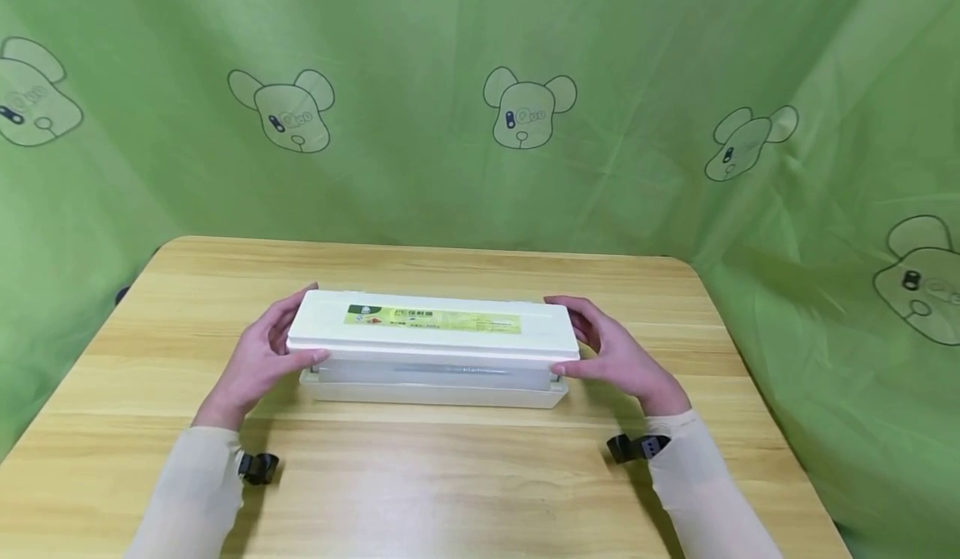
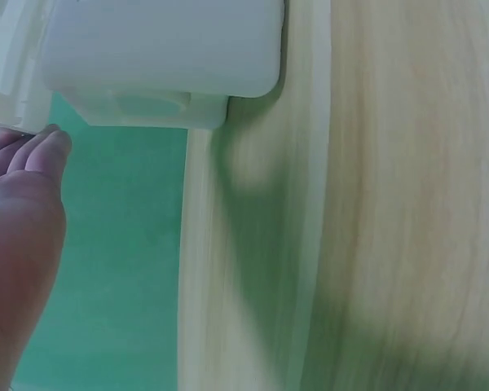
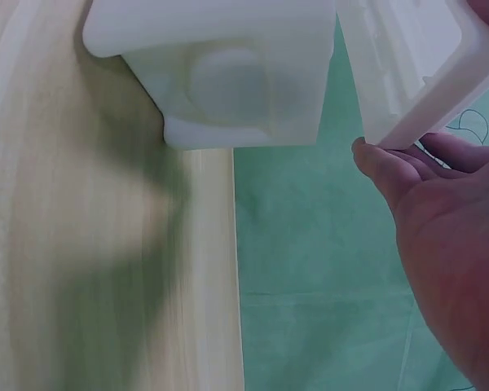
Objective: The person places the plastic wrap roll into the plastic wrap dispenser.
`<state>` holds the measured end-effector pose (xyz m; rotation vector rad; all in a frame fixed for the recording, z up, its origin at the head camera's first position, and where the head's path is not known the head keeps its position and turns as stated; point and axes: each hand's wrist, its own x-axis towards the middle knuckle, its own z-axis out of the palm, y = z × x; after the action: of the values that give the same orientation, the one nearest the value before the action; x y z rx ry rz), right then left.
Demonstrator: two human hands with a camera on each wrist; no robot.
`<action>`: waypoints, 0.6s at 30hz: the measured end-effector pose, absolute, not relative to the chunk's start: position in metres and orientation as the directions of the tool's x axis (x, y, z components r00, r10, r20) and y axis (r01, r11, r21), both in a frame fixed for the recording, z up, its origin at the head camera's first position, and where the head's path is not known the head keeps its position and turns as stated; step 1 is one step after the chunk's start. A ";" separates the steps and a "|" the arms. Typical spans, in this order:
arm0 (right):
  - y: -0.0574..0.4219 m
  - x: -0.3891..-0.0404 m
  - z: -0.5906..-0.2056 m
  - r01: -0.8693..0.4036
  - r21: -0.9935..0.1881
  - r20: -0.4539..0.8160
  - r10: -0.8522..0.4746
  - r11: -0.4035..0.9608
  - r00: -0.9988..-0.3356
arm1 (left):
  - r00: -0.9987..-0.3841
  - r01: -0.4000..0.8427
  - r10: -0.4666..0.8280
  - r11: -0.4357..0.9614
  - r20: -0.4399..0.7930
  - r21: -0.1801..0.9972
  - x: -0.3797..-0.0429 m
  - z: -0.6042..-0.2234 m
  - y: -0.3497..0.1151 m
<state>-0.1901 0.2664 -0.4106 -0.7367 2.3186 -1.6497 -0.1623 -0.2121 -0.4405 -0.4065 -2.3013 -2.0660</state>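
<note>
A long white cling film box stands on the table, a yellow-green label point(image 1: 431, 318) on its lid point(image 1: 547, 338). My left hand point(image 1: 255, 363) grips the lid's left end, thumb on the front edge and fingers behind. At the right end my right hand point(image 1: 618, 359) holds it the same way. The lid sits raised over the base point(image 1: 435, 393), with a translucent whitish section showing between them. Both wrist views show a gap between the lid point(image 3: 428, 81) and the base point(image 3: 220, 81). The box's inside is hidden from above.
The box rests on a light wooden table point(image 1: 420, 476) with rounded far corners. Behind and beside it hangs a green curtain point(image 1: 420, 184) printed with mouse heads. A black wrist camera point(image 1: 258, 468) sits at the left sleeve, another camera point(image 1: 633, 448) at the right.
</note>
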 end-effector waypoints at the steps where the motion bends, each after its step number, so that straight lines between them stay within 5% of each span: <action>1: 0.267 -0.190 -0.411 -0.279 -0.926 0.120 -0.504 0.253 -0.855 | -0.965 0.209 0.181 0.088 0.190 0.974 -0.162 -0.441 -0.212; 18: 0.270 -0.184 -0.415 -0.275 -0.919 0.100 -0.509 0.283 -0.855 | -0.967 0.174 0.215 0.159 0.137 0.972 -0.155 -0.437 -0.216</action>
<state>-0.1836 0.2698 -0.4148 -0.7272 2.3368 -1.6063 -0.1546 -0.2156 -0.4375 -0.4055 -2.4159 -2.0189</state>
